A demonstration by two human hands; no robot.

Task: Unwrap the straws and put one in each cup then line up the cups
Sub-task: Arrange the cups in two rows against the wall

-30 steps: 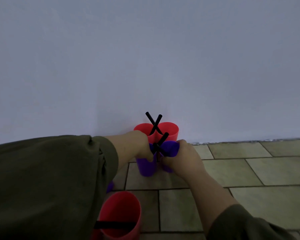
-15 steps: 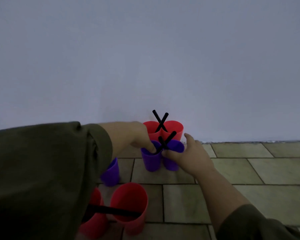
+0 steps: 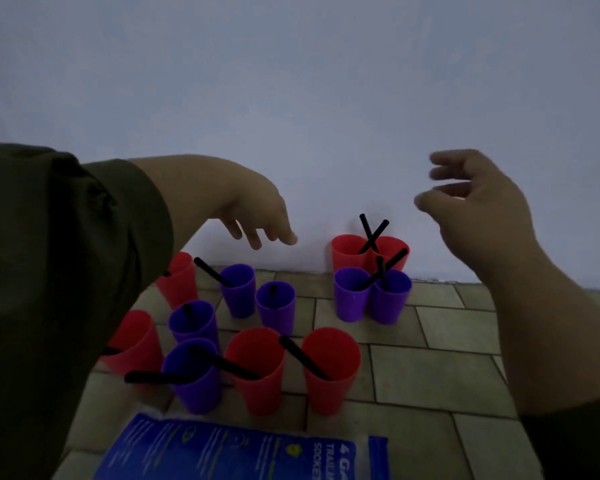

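Both hands were up in the air holding nothing: the left hand (image 3: 257, 220) hung loose with its fingers pointing down, and the right hand (image 3: 478, 199) was relaxed and a bit blurry. Two red plastic cups (image 3: 347, 258) sat touching, right against the pale wall (image 3: 291, 98), with their black straws (image 3: 372, 237) crossed. Two purple plastic cups (image 3: 352, 303) stood pressed together one row out from the wall, straws crossed too. Further from the wall sat a loose bunch of red and purple cups (image 3: 260, 393) with straws in them. A blue plastic packet (image 3: 243, 452) lay farthest from the wall on the tiled floor (image 3: 447, 368).
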